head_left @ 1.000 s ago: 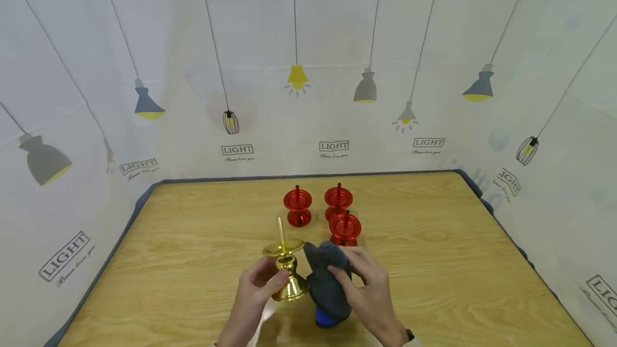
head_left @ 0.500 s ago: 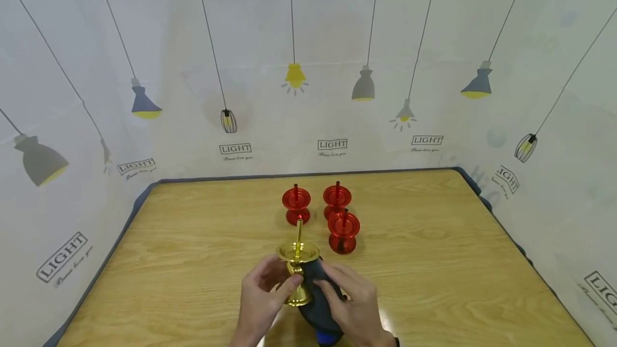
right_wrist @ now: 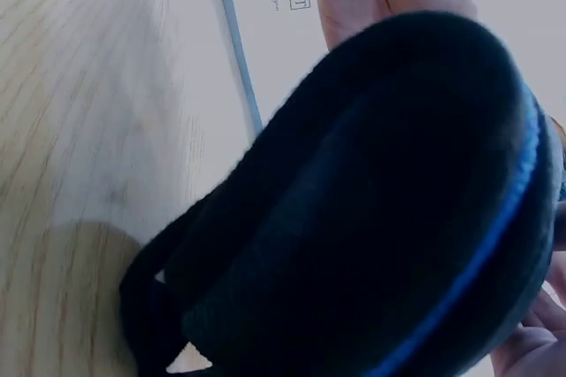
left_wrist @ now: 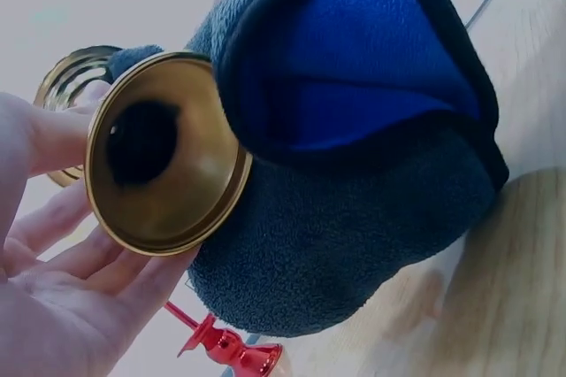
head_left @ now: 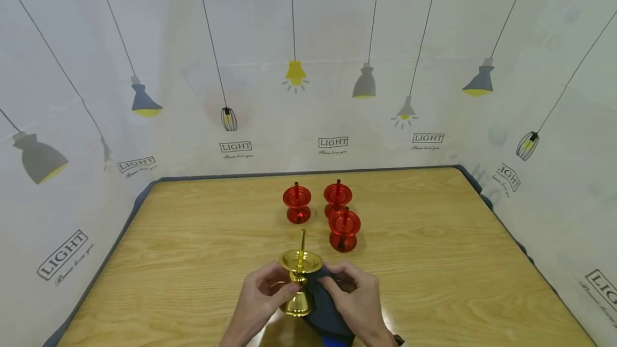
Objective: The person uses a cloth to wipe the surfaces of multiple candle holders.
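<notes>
A shiny gold candle holder (head_left: pixel 298 304), with a dish and a thin upright stem on top, is held by its waist in my left hand (head_left: pixel 255 301). It stands off the table, nearly upright. My right hand (head_left: pixel 359 299) pinches a dark grey cloth (head_left: pixel 328 307) with a blue reverse side. The cloth lies against the holder's right side. In the left wrist view the hollow underside of the gold candle holder (left_wrist: pixel 208 187) faces the camera, and the folded cloth (left_wrist: pixel 292 244) touches its rim. Cloth fills most of the right wrist view, hiding the right fingertips.
Beyond the hands, three red candle holders stand upright on the wooden table (head_left: pixel 193 240): one at left (head_left: pixel 298 213), one at back right (head_left: pixel 338 195) and one nearer (head_left: pixel 344 240). A light curtain (head_left: pixel 270 95) printed with lamps surrounds the table's far and side edges.
The gold candle holder has moved right and slightly nearer the body, going from a tilt to nearly upright. The cloth has come down behind its right side. The red holders have stayed put.
</notes>
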Demonstrator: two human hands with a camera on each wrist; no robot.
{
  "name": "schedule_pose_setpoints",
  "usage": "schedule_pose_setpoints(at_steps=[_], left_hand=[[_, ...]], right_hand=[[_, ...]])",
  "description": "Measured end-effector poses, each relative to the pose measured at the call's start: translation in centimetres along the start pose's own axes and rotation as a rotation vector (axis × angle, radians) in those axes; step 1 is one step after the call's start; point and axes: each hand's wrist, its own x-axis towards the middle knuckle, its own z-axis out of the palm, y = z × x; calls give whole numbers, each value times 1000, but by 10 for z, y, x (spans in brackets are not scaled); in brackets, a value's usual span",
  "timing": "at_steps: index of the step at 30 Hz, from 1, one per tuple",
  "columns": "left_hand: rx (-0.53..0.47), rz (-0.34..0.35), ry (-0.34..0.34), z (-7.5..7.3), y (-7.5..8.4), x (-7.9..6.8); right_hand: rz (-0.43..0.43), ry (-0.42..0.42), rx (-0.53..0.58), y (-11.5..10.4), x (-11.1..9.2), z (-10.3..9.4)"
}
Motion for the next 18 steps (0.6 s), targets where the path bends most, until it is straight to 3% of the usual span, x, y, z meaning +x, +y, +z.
schedule_pose_setpoints(at_steps=[3,10,13,18], left_hand=[[-9,6,-46,-3,-3,0],[-52,26,-109,-7,-7,0],[-24,-17,-11,0,-4,-1],[60,23,184,16,1,0]], right_hand=[[49,-11,16,0,0,0],[278,-40,94,1,2,-4],[299,-20,90,1,2,-4],[140,56,15,1,0,0]])
